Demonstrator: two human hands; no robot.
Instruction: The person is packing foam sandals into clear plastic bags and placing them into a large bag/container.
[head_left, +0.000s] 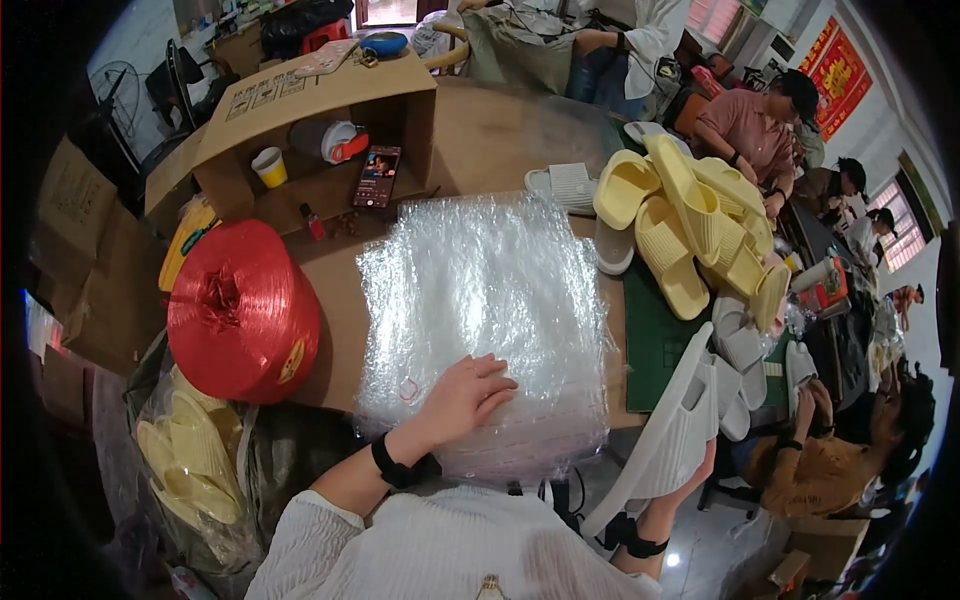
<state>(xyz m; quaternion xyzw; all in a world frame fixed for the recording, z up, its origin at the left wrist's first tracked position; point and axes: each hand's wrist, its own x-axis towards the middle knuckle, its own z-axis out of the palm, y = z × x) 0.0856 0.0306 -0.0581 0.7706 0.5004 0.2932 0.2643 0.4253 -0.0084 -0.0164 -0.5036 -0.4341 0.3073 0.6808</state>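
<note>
My left hand (465, 398) lies on a thick stack of clear plastic bags (480, 270), its fingers stretched out over the upper sheet. A white ribbed slide slipper (665, 440) is held up at the right by my right hand (697, 476), which is mostly hidden behind it. The slipper stands on edge, tilted, beyond the table's front edge. Beside it several white slippers (738, 340) lie on a green mat (652, 350). A heap of pale yellow slippers (690, 220) covers the mat's far part.
A big roll of red plastic twine (240, 315) stands at the left. Behind it, an open cardboard box (310, 95) holds a cup (268, 167) and a phone (378, 178). Bagged yellow slippers (190, 460) are at the lower left. Other people (760, 130) work along the right side.
</note>
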